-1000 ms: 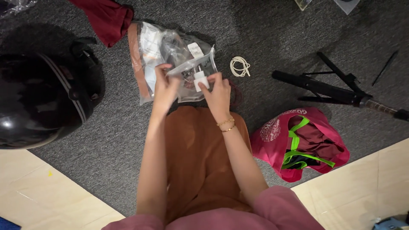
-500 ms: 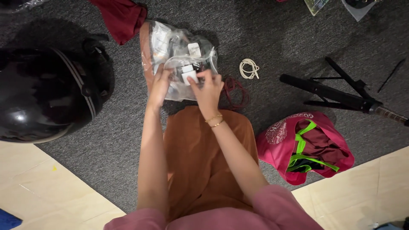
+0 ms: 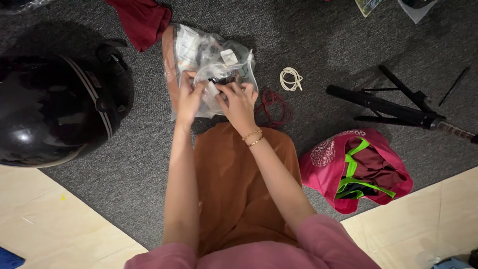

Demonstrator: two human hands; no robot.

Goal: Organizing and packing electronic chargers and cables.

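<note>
A small white charger block (image 3: 213, 88) sits at the mouth of a clear plastic zip pouch (image 3: 226, 74), which lies on the grey carpet (image 3: 308, 40) just beyond the person's knees in an orange skirt (image 3: 234, 179). The right hand (image 3: 238, 102) has its fingers closed on the block from the right; the left hand (image 3: 189, 97) pinches the pouch's edge beside it. A white rectangular label (image 3: 229, 56) shows through the plastic near the top. Under the pouch lies a larger clear bag (image 3: 186, 50) with pale papers inside. To the right rest a red coiled cord (image 3: 273, 104), then a white coiled cable (image 3: 291, 78), then a folded black tripod (image 3: 393, 107). A pink tote bag (image 3: 356, 167) with green straps sits nearer. A black helmet (image 3: 50, 109) lies to the left, a dark red cloth (image 3: 142, 20) above it.
</note>
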